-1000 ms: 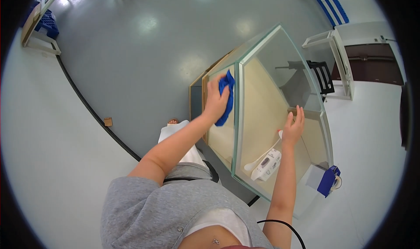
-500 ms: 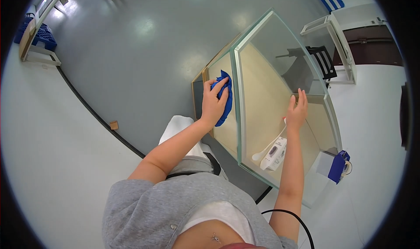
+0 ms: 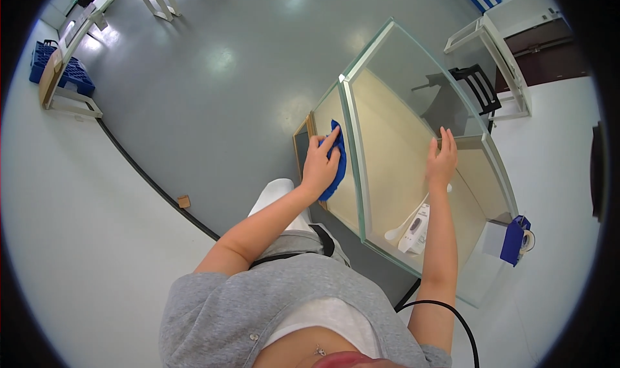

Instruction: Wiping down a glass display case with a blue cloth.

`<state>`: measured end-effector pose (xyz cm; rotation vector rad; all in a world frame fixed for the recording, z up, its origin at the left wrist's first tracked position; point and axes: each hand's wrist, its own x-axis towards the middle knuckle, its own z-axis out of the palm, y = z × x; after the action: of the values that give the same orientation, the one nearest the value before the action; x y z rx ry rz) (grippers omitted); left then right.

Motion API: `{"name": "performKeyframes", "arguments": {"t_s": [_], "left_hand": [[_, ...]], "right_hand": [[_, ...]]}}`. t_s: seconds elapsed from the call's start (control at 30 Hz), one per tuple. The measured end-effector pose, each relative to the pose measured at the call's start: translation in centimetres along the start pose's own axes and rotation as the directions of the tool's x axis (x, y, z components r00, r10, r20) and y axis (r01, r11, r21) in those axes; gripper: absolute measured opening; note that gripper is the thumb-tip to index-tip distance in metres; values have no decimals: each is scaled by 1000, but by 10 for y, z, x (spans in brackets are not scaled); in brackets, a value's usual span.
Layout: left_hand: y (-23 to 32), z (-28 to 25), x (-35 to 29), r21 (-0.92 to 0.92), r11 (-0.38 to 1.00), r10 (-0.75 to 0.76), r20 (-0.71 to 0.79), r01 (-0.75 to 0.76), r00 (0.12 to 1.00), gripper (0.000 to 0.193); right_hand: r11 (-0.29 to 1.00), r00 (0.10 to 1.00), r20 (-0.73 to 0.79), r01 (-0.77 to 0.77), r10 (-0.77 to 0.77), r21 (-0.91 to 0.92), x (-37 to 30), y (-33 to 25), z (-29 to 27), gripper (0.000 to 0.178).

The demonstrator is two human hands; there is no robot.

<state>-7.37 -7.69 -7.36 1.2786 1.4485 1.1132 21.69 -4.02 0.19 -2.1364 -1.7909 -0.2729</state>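
Observation:
A glass display case point(image 3: 363, 226) with pale edges and a cream-coloured base stands in front of me, to the right. My left hand point(image 3: 320, 169) presses a crumpled blue cloth point(image 3: 335, 179) against the case's left glass side, fingers bent over it. Over the right part of the case is my right hand point(image 3: 442, 161), fingers stretched out and holding nothing; I cannot tell whether it touches the glass. Partly behind my right forearm lie a white box point(image 3: 415, 231) with a dark oval on it and a slim white spoon-shaped item point(image 3: 394, 233).
A blue tape dispenser point(image 3: 515, 241) with a roll of tape sits at the case's right side. Beyond it are a black chair point(image 3: 479, 87) and a white frame point(image 3: 510, 64). A black cable point(image 3: 152, 177) curves along the left; a small brown block point(image 3: 184, 201) lies beside it.
My left hand and the blue cloth have slid a little toward me along the glass. The whole view has shifted slightly. My right hand stays over the case with its fingers outstretched.

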Motion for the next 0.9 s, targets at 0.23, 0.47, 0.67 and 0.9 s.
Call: {"name": "performKeyframes", "arguments": {"t_s": [0.23,0.47,0.67,0.9], "left_hand": [[10,-11,32,2,1000,18,-12,-18,1000,46],[7,-10,11,-8,999,32,20,-32,999,48],[6,-14,31,2,1000,25,11,-25,1000,46],[4,-14,21,34,997,72,37,-73,997,44]], "right_hand": [[1000,1000,4,-14,14,13,-2,-1,-1,42],[1000,1000,-12,-11,10,-22,-4,-1,0,42],[1000,1000,-14,-13,13,23,0,0,1,42],[1000,1000,-15,-21,21,4,0,0,2,42]]}}
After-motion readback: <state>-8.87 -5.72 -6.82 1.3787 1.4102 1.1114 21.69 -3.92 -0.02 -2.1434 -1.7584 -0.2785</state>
